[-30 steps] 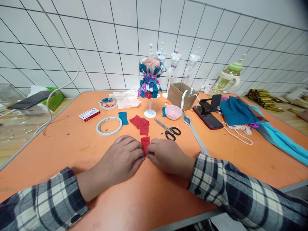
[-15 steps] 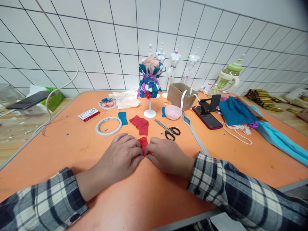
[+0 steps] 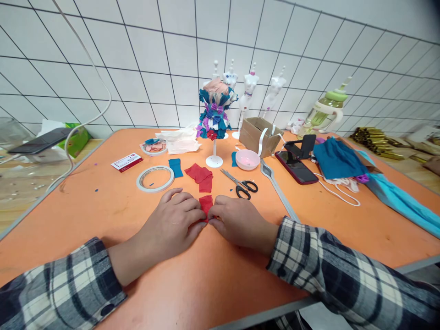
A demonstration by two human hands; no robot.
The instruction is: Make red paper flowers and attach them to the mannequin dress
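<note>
A small red fabric piece point(image 3: 206, 204) lies on the orange table, its near edge pinched between the fingertips of both hands. My left hand point(image 3: 177, 220) is closed on its left side. From the right, my right hand point(image 3: 235, 222) grips the same edge, thumb and fingers together. More red fabric point(image 3: 201, 176) lies flat just beyond. Open-bladed scissors point(image 3: 240, 184) with black handles rest to the right of it. On the left are a roll of white tape point(image 3: 140, 180) and a blue fabric piece point(image 3: 175, 167).
A small dress form point(image 3: 215, 117) with ruffled fabric stands at the back, bare forms behind it. Nearby are a pink bowl point(image 3: 248, 160), a cardboard box point(image 3: 257, 137), a phone point(image 3: 296, 168) and a zipper point(image 3: 280, 195). A red-and-white box point(image 3: 126, 162) lies left.
Slightly more of the small red piece shows between my hands. Both hands keep nearly the same place and grip.
</note>
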